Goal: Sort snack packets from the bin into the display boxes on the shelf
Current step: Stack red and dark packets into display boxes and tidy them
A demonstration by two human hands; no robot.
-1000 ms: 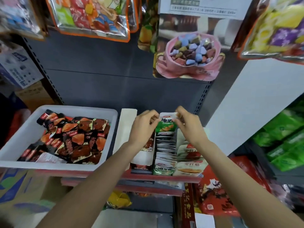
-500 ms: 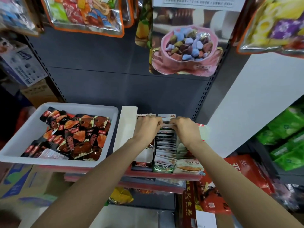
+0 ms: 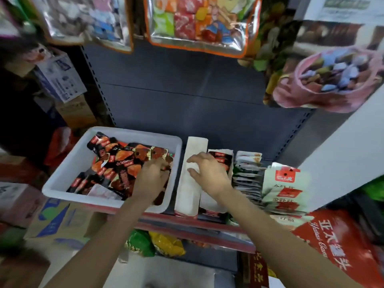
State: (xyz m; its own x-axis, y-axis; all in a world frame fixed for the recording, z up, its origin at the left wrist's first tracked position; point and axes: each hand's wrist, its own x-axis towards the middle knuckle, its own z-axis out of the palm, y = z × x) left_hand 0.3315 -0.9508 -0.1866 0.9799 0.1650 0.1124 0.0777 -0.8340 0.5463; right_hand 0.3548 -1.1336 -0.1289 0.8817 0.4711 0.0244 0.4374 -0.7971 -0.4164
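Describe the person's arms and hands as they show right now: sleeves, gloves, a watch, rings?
Both forearms are bare right down to the bottom edge of the picture; no sleeve or cuff shows. The left hand and the right hand wear no gloves. No watch, band or bracelet shows at either wrist, and no ring is visible on the fingers, though the picture is somewhat blurred. No markings or bandages can be made out.

Left hand point(image 3: 152, 177) curled, right hand point(image 3: 208, 173) spread (palm down)

Your left hand point(image 3: 152, 179) reaches into the white bin point(image 3: 62, 179), fingers on the dark snack packets point(image 3: 116, 163); your right hand point(image 3: 209, 173) hovers spread (empty) just right of the bin, over the display boxes point(image 3: 190, 183).
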